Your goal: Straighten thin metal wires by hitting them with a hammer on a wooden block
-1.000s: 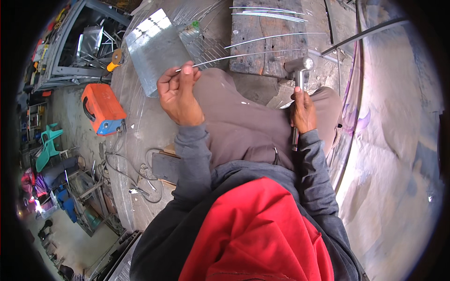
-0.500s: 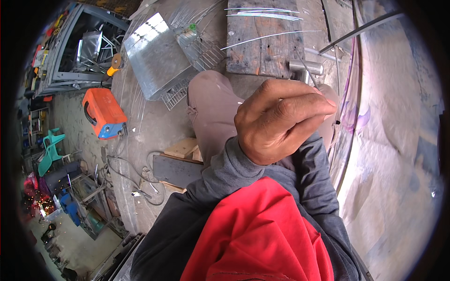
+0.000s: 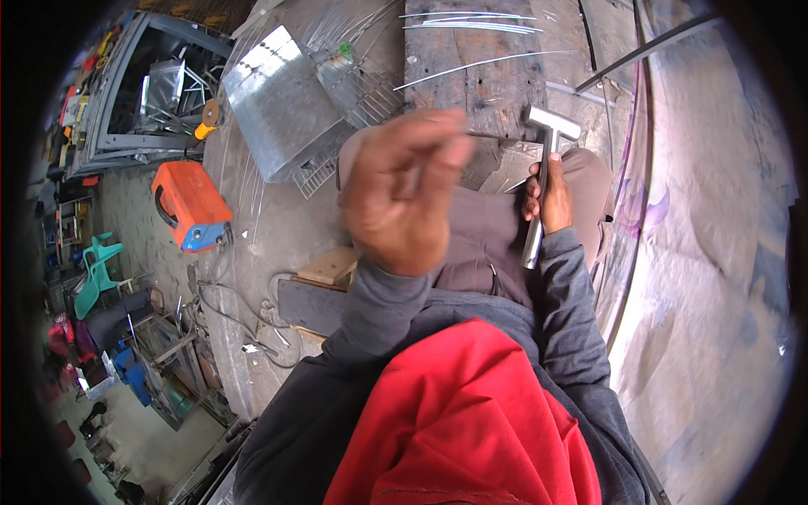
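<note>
Hands apart: right hand grips metal hammer; left hand pinches thin wire.

daylight, soft | fisheye bending, dark rim | left hand motion-blurred

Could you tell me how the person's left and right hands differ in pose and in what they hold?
The left hand is raised near the camera and blurred, pinching a thin wire; the right hand rests low on the lap, sharp. The left grips with its fingertips; the right wraps fully round a metal hammer. Both wear grey sleeves.
</note>
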`<state>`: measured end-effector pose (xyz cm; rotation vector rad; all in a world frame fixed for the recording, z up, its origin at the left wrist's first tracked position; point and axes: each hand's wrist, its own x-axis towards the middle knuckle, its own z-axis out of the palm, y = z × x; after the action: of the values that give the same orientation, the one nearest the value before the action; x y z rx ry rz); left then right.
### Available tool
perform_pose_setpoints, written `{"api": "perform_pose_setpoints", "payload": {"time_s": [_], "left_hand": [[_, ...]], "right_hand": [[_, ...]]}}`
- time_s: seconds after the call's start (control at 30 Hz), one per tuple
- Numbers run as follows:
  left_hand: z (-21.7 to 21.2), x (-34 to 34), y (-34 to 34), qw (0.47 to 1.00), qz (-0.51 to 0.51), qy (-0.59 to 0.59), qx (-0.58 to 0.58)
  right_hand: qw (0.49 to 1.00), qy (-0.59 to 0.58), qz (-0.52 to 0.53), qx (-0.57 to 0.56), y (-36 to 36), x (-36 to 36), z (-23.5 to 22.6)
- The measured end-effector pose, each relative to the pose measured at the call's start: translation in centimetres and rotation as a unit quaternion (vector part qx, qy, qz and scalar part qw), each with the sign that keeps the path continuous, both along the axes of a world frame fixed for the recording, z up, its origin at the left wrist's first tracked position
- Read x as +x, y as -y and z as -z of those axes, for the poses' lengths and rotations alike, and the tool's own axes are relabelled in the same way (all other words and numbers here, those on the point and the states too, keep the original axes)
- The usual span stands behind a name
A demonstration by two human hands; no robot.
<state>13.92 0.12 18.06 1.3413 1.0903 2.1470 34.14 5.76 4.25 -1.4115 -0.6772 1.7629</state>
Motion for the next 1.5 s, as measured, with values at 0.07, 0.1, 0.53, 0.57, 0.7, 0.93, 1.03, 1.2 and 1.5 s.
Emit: {"api": "perform_pose_setpoints", "payload": {"time_s": [0.07, 0.1, 0.53, 0.57, 0.7, 0.93, 1.03, 1.2, 1.5], "left_hand": [[0.8, -2.7, -0.5, 0.991, -0.049, 0.115, -0.056], [1.8, -4.5, -0.8, 0.991, -0.049, 0.113, -0.056], [15.3, -11.4, -2.2, 0.873, -0.046, 0.416, -0.249], [15.4, -11.4, -2.3, 0.873, -0.046, 0.417, -0.249], [15.2, -9.6, -2.5, 0.877, -0.015, 0.397, -0.271], [15.5, -7.5, -2.7, 0.865, 0.016, 0.388, -0.317], [15.4, -8.1, -2.7, 0.859, 0.039, 0.387, -0.334], [15.2, -8.5, -2.8, 0.843, 0.046, 0.388, -0.369], [16.1, -8.5, -2.8, 0.85, 0.04, 0.393, -0.35]], "right_hand": [[1.0, 0.006, 0.005, 0.007, 0.1, 0.3, -0.1], [1.0, 0.011, 0.004, 0.003, 0.1, 0.1, -0.2], [0.999, 0.025, 0.006, 0.02, 0.1, 0.0, -0.1], [0.999, 0.025, 0.005, 0.021, 0.1, 0.0, -0.2], [1.0, 0.015, 0.008, 0.018, 0.1, -0.1, -0.1], [1.0, -0.01, 0.016, 0.014, 0.2, -0.4, 0.1], [1.0, -0.006, 0.017, 0.014, 0.2, -0.4, 0.1], [1.0, -0.01, 0.022, 0.013, 0.3, -0.5, 0.1], [1.0, -0.002, 0.019, 0.013, 0.3, -0.5, -0.2]]}}
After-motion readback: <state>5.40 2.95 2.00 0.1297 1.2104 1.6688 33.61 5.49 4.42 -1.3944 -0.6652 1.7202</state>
